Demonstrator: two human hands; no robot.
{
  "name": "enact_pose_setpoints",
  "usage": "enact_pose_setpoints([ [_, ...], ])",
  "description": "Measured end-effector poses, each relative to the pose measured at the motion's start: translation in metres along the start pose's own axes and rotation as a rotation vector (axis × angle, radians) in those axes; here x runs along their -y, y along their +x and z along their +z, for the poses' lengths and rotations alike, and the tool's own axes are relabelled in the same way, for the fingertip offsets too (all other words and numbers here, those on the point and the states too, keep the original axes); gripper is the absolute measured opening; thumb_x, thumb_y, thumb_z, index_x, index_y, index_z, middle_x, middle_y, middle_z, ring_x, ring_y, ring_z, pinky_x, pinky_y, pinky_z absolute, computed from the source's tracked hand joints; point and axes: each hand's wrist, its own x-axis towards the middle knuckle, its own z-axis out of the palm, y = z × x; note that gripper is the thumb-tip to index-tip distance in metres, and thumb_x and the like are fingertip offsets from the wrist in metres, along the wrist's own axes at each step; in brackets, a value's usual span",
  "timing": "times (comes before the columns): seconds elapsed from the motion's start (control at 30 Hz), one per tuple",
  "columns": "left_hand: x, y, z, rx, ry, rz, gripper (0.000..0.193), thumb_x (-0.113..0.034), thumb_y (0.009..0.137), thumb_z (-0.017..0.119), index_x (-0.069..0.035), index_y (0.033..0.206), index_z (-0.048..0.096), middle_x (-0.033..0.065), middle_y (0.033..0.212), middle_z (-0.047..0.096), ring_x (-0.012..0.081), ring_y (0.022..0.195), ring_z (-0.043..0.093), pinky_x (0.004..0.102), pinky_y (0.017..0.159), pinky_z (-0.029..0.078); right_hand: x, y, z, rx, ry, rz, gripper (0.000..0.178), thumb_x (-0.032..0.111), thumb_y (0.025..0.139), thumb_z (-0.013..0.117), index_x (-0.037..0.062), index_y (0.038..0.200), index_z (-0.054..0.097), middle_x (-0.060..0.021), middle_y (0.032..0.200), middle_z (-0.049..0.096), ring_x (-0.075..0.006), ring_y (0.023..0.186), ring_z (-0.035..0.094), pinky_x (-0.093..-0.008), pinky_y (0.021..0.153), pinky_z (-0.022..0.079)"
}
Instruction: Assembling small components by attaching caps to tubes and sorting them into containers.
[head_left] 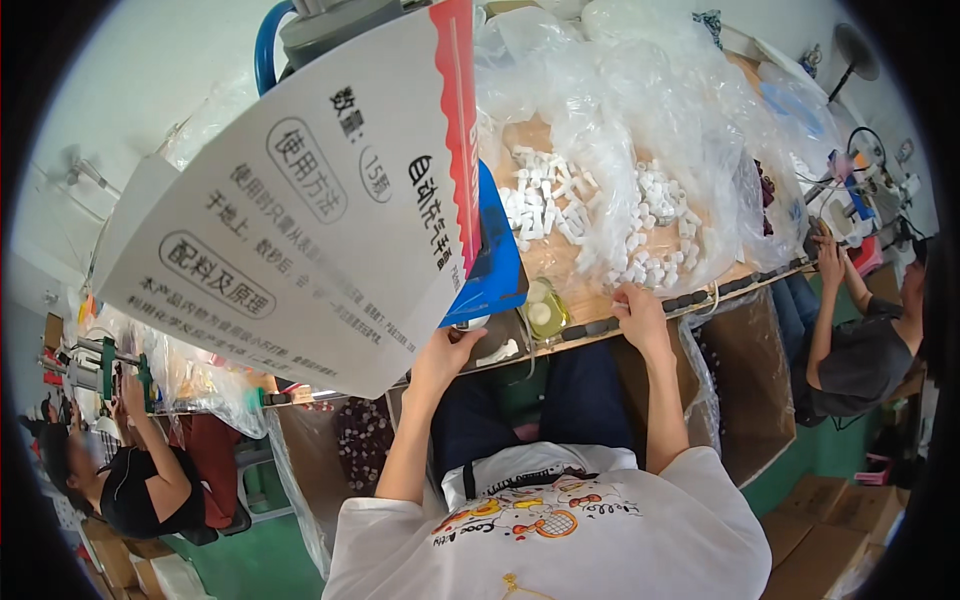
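My left hand (pixel 445 355) is at the lower edge of a blue machine (pixel 503 268), its fingers closed around a small white piece (pixel 472 323) that is partly hidden. My right hand (pixel 642 320) is at the table's front edge, thumb and fingertips pinched together. Whatever they hold is too small to make out. Just beyond it lies a heap of small white plastic pieces (pixel 655 268). A second heap of white tube-like pieces (pixel 548 198) lies further left. Between my hands stands a clear container (pixel 546 312) with yellowish liquid and pale round shapes in it.
A large white printed sheet or box panel (pixel 270 250) with a red border hides the left part of the table. Crumpled clear plastic bags (pixel 600 90) surround the heaps. Cardboard boxes (pixel 750 400) stand under the table. One co-worker (pixel 865 335) sits at right, another (pixel 145 490) at left.
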Motion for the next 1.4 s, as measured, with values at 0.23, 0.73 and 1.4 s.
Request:
enact_pose_setpoints([
  [0.23,0.025,-0.013,0.040,-0.421,-0.057,0.295,0.031,-0.008,0.070,0.084,-0.002,0.098,0.073,0.0158,0.099,0.071,0.0327,0.093,0.066,0.0414,0.080,0.050,0.050,-0.005,0.010,-0.087,0.313,-0.042,0.018,-0.002,0.075,0.070,-0.0007,0.092,0.063,-0.0180,0.092,0.064,-0.0397,0.084,0.063,-0.0431,0.075,0.050],
  [0.73,0.006,-0.011,0.034,-0.448,0.065,0.208,0.024,-0.009,0.070,0.081,-0.004,0.092,0.074,0.0138,0.090,0.069,0.0332,0.088,0.063,0.0442,0.087,0.044,0.161,-0.007,0.078,-0.177,0.742,-0.413,0.016,0.003,0.080,0.069,0.0013,0.096,0.067,-0.0101,0.085,0.064,-0.0273,0.072,0.063,-0.0360,0.065,0.050],
  [1.4,0.028,-0.031,0.039,-0.295,0.203,0.298,0.045,0.002,0.076,0.072,0.002,0.120,0.060,0.0168,0.109,0.064,0.0368,0.103,0.057,0.0435,0.094,0.042,0.156,-0.010,0.036,0.129,0.277,-0.963,0.044,0.003,0.079,0.060,-0.0017,0.123,0.061,-0.0190,0.127,0.061,-0.0336,0.116,0.061,-0.0416,0.097,0.050],
])
